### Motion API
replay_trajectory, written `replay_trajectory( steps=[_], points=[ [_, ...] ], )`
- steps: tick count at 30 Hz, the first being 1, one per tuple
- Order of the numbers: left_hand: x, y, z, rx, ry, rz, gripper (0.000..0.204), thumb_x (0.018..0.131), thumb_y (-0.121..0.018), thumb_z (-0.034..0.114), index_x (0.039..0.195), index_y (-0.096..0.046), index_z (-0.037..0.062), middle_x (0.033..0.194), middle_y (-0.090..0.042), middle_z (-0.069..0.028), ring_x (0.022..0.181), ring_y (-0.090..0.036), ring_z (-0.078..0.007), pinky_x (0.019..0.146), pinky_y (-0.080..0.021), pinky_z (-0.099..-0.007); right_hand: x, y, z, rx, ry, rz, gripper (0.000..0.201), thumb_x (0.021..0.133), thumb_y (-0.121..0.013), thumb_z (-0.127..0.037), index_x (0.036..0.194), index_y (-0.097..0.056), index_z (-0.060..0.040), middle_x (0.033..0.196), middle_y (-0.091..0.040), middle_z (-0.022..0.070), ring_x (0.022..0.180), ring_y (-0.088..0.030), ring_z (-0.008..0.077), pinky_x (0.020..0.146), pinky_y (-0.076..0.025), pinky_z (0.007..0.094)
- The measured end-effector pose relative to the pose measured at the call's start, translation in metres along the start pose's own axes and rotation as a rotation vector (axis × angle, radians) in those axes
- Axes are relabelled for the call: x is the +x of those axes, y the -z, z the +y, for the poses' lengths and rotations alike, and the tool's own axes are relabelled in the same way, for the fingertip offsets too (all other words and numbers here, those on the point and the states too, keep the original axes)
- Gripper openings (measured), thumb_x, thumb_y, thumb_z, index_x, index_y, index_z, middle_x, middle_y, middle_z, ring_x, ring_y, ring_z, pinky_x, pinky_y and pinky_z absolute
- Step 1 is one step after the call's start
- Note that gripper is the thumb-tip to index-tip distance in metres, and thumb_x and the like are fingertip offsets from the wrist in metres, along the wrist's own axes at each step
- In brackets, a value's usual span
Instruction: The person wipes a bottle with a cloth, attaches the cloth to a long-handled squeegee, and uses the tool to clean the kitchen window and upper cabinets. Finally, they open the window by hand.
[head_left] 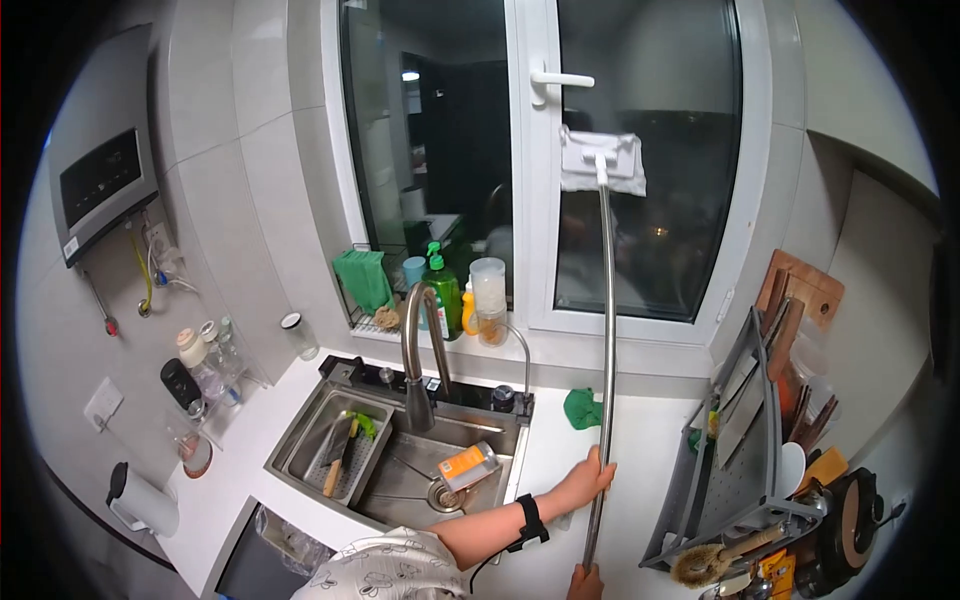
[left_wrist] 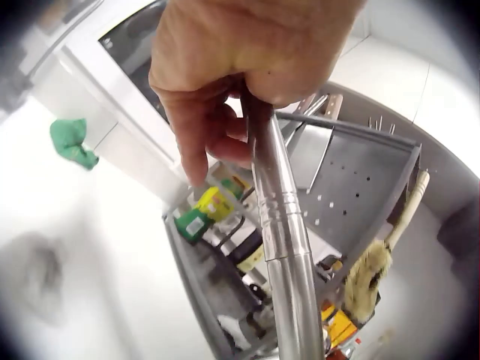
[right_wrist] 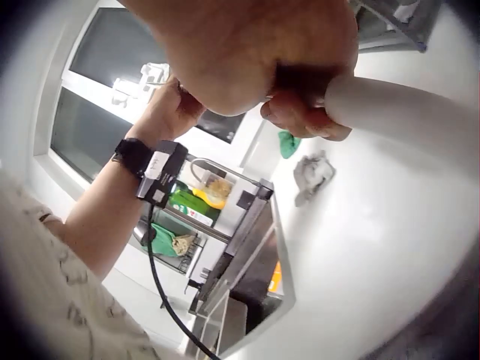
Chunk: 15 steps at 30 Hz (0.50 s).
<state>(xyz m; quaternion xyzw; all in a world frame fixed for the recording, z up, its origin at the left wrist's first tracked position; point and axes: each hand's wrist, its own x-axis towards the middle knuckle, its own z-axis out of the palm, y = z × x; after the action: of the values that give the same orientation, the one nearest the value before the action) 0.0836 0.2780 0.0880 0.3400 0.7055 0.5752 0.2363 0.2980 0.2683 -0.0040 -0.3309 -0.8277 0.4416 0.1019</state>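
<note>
A long metal mop pole (head_left: 606,350) runs up from the counter to a white mop pad (head_left: 602,162) that lies against the right window pane (head_left: 670,200). My left hand (head_left: 595,472), with a black band on its wrist, grips the pole above the counter. In the left wrist view its fingers (left_wrist: 199,112) curl round the steel pole (left_wrist: 289,247). At the bottom edge my right hand (head_left: 586,583) grips the pole's lower end. The right wrist view shows that hand (right_wrist: 300,112) wrapped round the white handle (right_wrist: 397,112), and the left hand (right_wrist: 171,112) higher up.
A steel sink (head_left: 500,440) with a tall faucet (head_left: 420,340) lies to the left. A green cloth (head_left: 582,408) rests on the white counter (head_left: 640,470). A dish rack (head_left: 740,450) and cutting boards (head_left: 800,295) stand at the right. Bottles (head_left: 447,290) line the sill.
</note>
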Motion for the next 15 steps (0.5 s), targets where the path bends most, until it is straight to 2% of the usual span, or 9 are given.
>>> replay_trajectory(
  steps=[4, 7, 11, 13, 14, 15],
  points=[
    [-0.036, -0.02, -0.039, 0.142, 0.09, -0.116, 0.037, 0.091, -0.045, 0.026, 0.101, -0.034, -0.0076, 0.066, -0.059, -0.0159, 0.062, -0.06, -0.0284, 0.057, -0.047, -0.0351, -0.047, 0.002, 0.015, -0.065, -0.219, -0.091, 0.04, 0.091, -0.043, -0.03, 0.105, -0.049, 0.0066, 0.093, -0.055, 0.0321, 0.088, -0.051, 0.0485, 0.074, -0.042, 0.048],
    [-0.054, -0.031, -0.062, 0.084, 0.138, -0.223, 0.042, 0.091, -0.045, 0.03, 0.098, -0.034, -0.0096, 0.061, -0.056, -0.0166, 0.051, -0.057, -0.0265, 0.046, -0.045, -0.0341, -0.074, 0.003, 0.024, 0.022, -0.259, -0.094, 0.043, 0.09, -0.042, -0.034, 0.106, -0.049, 0.0055, 0.094, -0.055, 0.0319, 0.088, -0.052, 0.0477, 0.074, -0.043, 0.0476],
    [-0.077, -0.038, -0.083, 0.001, 0.206, -0.326, 0.042, 0.091, -0.046, 0.03, 0.097, -0.034, -0.0087, 0.06, -0.055, -0.016, 0.047, -0.055, -0.0251, 0.041, -0.043, -0.0338, -0.104, -0.002, 0.02, -0.072, -0.284, -0.067, 0.045, 0.09, -0.042, -0.037, 0.106, -0.049, 0.0047, 0.091, -0.056, 0.0314, 0.087, -0.054, 0.0462, 0.074, -0.043, 0.0468],
    [-0.089, -0.037, -0.087, -0.05, 0.365, -0.377, 0.04, 0.09, -0.046, 0.03, 0.096, -0.034, -0.0071, 0.062, -0.056, -0.015, 0.047, -0.055, -0.0244, 0.041, -0.043, -0.0338, -0.115, -0.001, 0.01, -0.157, -0.434, -0.159, 0.045, 0.09, -0.042, -0.037, 0.103, -0.05, 0.0049, 0.085, -0.056, 0.0311, 0.085, -0.054, 0.046, 0.071, -0.044, 0.0469],
    [-0.094, -0.039, -0.093, -0.055, 0.372, -0.386, 0.04, 0.09, -0.046, 0.03, 0.096, -0.034, -0.0071, 0.062, -0.056, -0.015, 0.047, -0.055, -0.0244, 0.041, -0.043, -0.0338, -0.123, -0.008, 0.02, -0.159, -0.447, -0.16, 0.045, 0.09, -0.042, -0.037, 0.103, -0.05, 0.0049, 0.085, -0.056, 0.0311, 0.085, -0.054, 0.046, 0.071, -0.044, 0.0469],
    [-0.099, -0.042, -0.097, -0.007, 0.346, -0.332, 0.038, 0.09, -0.047, 0.029, 0.096, -0.034, -0.0064, 0.062, -0.055, -0.014, 0.047, -0.056, -0.0233, 0.041, -0.044, -0.0331, -0.131, -0.015, 0.027, -0.133, -0.348, -0.144, 0.043, 0.09, -0.041, -0.036, 0.101, -0.051, 0.0048, 0.083, -0.057, 0.0303, 0.084, -0.054, 0.0457, 0.07, -0.043, 0.0476]
  ],
)
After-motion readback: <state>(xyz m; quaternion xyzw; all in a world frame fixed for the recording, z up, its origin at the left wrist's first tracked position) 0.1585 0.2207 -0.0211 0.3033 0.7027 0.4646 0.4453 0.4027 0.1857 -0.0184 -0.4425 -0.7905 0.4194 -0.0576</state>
